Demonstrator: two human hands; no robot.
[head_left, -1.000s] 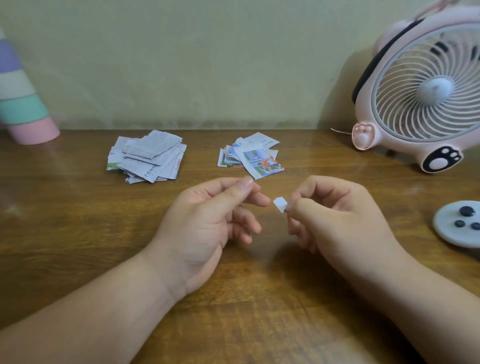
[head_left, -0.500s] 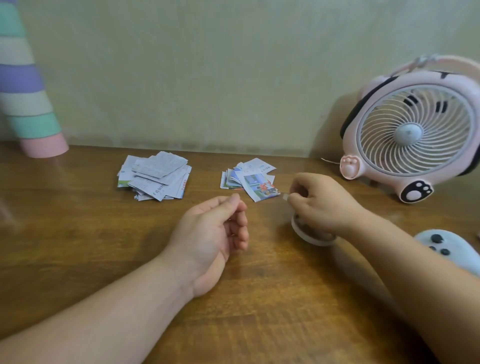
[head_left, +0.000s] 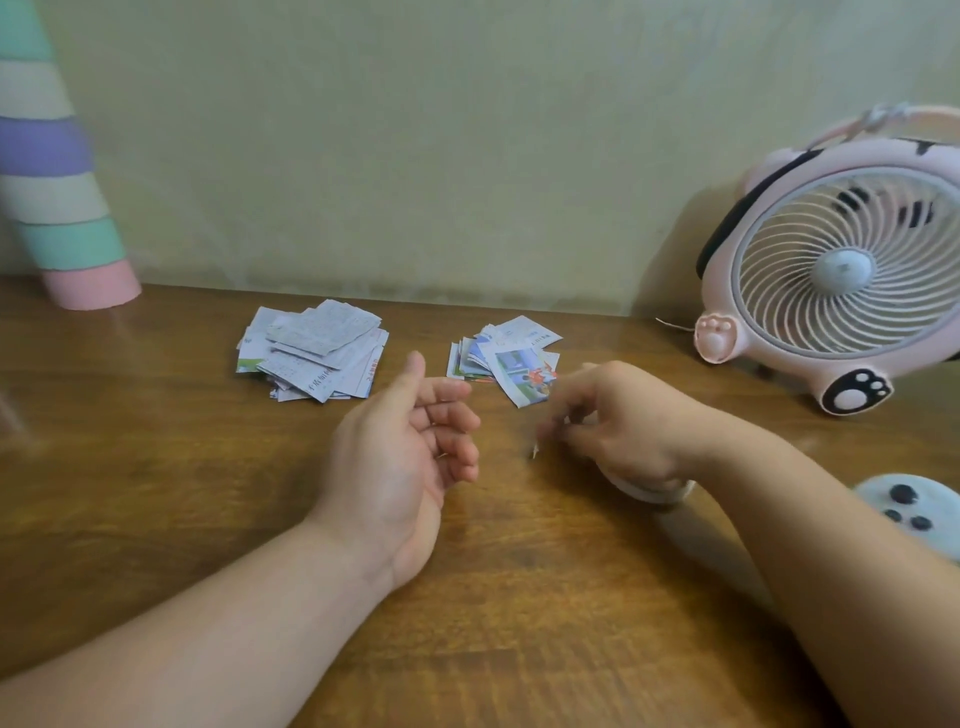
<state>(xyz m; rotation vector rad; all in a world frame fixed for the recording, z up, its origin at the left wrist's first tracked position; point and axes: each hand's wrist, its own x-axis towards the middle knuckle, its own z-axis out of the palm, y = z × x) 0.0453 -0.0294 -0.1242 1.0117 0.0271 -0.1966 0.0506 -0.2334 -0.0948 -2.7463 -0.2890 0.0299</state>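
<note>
My left hand (head_left: 405, 457) hovers over the wooden table (head_left: 156, 493), palm turned inward, fingers loosely curled and holding nothing. My right hand (head_left: 618, 426) is just to its right, blurred, with fingertips pinching a small white piece of tape (head_left: 535, 451). A white tape roll (head_left: 649, 491) lies on the table under my right wrist, mostly hidden by the hand. Two piles of cut paper lie beyond the hands: a text-printed pile (head_left: 314, 351) on the left and a colourful picture pile (head_left: 506, 356) on the right.
A pink cat-themed desk fan (head_left: 841, 270) stands at the back right against the wall. A pale round device with dark buttons (head_left: 909, 506) lies at the right edge. A pastel striped cone (head_left: 52, 171) stands at the back left.
My right hand moved away from the left, reached forward over the tape roll, then drew slightly back with the small white piece pinched. The left hand loosened and stayed put. The camera tilted up.
</note>
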